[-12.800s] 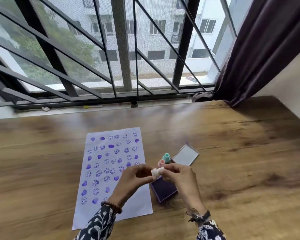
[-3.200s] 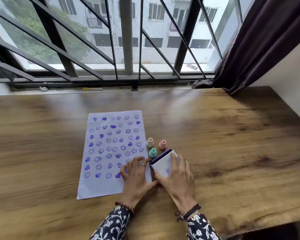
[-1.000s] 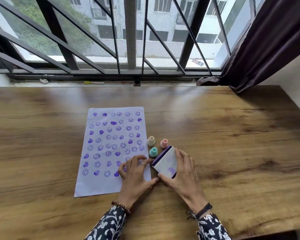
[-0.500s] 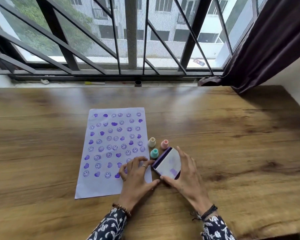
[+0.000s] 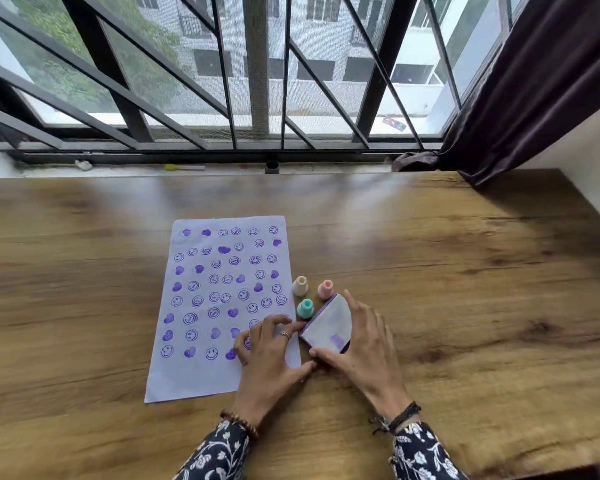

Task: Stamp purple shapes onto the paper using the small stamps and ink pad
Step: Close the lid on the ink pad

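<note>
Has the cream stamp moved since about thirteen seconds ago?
Yes. The cream stamp was held above the ink pad; now it stands on the table beside the paper.

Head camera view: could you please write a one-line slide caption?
Both hands, left and right, close the purple ink pad case beside the stamped white paper.

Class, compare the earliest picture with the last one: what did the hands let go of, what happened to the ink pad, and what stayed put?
The cream stamp was let go; it stands beside the pink stamp and teal stamp. The ink pad, open before, has its lid down under the right hand. The left hand rests on the paper, which stayed put.
</note>
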`<act>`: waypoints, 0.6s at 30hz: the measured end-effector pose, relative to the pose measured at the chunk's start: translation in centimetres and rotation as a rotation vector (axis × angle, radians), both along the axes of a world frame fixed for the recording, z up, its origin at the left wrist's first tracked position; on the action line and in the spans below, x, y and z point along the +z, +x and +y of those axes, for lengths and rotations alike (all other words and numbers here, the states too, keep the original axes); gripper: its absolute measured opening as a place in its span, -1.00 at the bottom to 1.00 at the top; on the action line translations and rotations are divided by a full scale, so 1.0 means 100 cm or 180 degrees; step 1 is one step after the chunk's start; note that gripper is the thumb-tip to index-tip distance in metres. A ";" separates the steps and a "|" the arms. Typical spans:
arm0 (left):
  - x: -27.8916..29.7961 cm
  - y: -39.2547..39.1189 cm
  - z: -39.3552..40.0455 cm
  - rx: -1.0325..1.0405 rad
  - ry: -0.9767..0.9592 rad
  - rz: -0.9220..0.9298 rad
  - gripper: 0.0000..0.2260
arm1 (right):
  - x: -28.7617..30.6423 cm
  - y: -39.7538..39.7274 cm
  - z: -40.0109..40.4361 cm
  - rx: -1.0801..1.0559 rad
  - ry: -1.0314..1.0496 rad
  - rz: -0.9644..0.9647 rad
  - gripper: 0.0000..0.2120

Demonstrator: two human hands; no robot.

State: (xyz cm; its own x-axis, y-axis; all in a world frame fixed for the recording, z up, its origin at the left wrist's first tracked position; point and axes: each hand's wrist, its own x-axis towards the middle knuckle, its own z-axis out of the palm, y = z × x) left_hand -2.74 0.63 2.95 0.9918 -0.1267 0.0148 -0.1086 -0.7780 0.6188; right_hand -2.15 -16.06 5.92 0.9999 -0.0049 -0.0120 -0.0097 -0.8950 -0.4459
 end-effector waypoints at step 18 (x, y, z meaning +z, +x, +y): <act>0.011 -0.005 -0.033 0.0443 0.0115 -0.0125 -0.85 | -0.020 -0.020 -0.038 -0.1395 0.2356 -0.0335 -0.34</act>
State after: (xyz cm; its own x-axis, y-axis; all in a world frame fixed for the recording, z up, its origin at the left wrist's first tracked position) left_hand -3.21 -2.67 4.09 0.9986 0.0108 0.0518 -0.0217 -0.8089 0.5875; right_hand -4.13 -19.87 3.92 0.9058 -0.4175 -0.0717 -0.2117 -0.2994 -0.9303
